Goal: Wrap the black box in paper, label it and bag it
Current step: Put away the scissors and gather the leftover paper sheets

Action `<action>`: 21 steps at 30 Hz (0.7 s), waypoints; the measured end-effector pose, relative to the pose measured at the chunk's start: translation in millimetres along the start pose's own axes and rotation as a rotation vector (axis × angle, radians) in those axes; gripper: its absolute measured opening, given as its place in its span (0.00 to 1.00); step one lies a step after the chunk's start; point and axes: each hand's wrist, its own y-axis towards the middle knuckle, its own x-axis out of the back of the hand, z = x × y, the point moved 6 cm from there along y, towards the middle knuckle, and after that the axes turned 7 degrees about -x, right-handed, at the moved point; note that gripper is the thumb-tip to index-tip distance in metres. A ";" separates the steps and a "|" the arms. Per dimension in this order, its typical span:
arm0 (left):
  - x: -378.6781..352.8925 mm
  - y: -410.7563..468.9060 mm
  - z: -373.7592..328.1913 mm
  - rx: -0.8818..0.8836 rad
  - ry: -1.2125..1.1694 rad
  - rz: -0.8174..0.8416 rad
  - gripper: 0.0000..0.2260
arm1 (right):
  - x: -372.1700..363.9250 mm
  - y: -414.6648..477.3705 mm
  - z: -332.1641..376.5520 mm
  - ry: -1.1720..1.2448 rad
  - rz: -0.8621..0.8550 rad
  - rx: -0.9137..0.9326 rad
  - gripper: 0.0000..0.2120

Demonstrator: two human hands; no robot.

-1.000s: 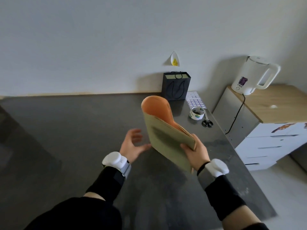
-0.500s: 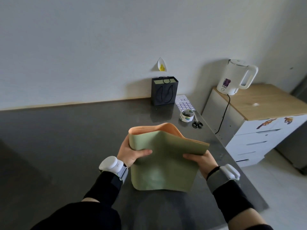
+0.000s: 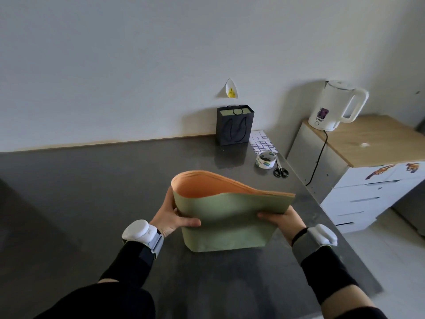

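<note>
Paper [image 3: 230,217] stack, matte green-orange, bowed, possibly several sheets; hands gripping.

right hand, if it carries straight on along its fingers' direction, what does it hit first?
The right hand points left across the folded paper stack it already grips; past that, probably the left hand on the opposite edge, though depth is unclear.

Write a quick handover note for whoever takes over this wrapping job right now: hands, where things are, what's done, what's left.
Left hand and right hand each grip a side of the green-and-orange paper stack, held upright on the dark table.
Black gift bag, label sheet, tape roll and scissors sit at the far right.
No black box in view.
Done: nothing wrapped.
Left: wrap, label, bag.
</note>
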 end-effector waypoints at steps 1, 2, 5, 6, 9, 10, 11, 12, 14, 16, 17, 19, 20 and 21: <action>0.4 -2.3 4.6 0.016 0.028 0.035 0.50 | -0.8 0.5 -4.9 -0.008 0.008 -0.015 0.15; -0.7 -4.0 9.3 0.027 0.053 0.057 0.52 | -2.2 0.0 -8.5 -0.012 0.012 -0.026 0.15; -3.3 -3.9 13.9 0.021 0.054 -0.014 0.52 | -9.4 0.0 -11.1 -0.001 0.026 -0.042 0.15; -3.2 -2.7 11.3 0.000 0.040 -0.076 0.47 | -10.6 0.1 -8.7 0.011 0.028 -0.044 0.15; -5.1 -1.5 5.2 -0.048 0.012 -0.184 0.40 | -10.2 1.1 -1.6 0.024 0.021 -0.025 0.15; -6.0 -2.8 8.5 -0.042 0.010 -0.193 0.40 | -9.1 1.6 -3.6 0.019 0.009 -0.024 0.16; -6.7 -5.4 12.4 -0.031 0.006 -0.201 0.41 | -8.0 1.3 -7.7 0.018 -0.006 -0.029 0.16; -7.3 -7.8 16.8 -0.024 0.000 -0.200 0.41 | -7.4 0.5 -11.8 0.015 -0.018 -0.037 0.16; -8.3 -12.2 22.9 -0.022 0.000 -0.183 0.42 | -8.1 -0.5 -17.7 -0.002 -0.023 -0.056 0.16; -8.8 -12.9 23.9 -0.024 -0.009 -0.178 0.42 | -6.4 0.9 -19.7 -0.009 -0.040 -0.059 0.16; -7.8 -12.7 22.3 -0.031 -0.012 -0.181 0.43 | -6.0 2.1 -19.6 -0.008 -0.046 -0.059 0.15; -8.9 -11.7 12.6 -0.058 -0.007 -0.170 0.48 | -4.6 3.6 -17.1 0.014 -0.049 -0.049 0.15; -9.2 -11.4 5.5 -0.079 -0.015 -0.167 0.49 | -3.5 4.4 -16.1 0.022 -0.050 -0.042 0.15; -8.2 -11.0 -5.7 -0.119 -0.037 -0.174 0.49 | -2.6 4.7 -15.5 0.026 -0.050 -0.038 0.15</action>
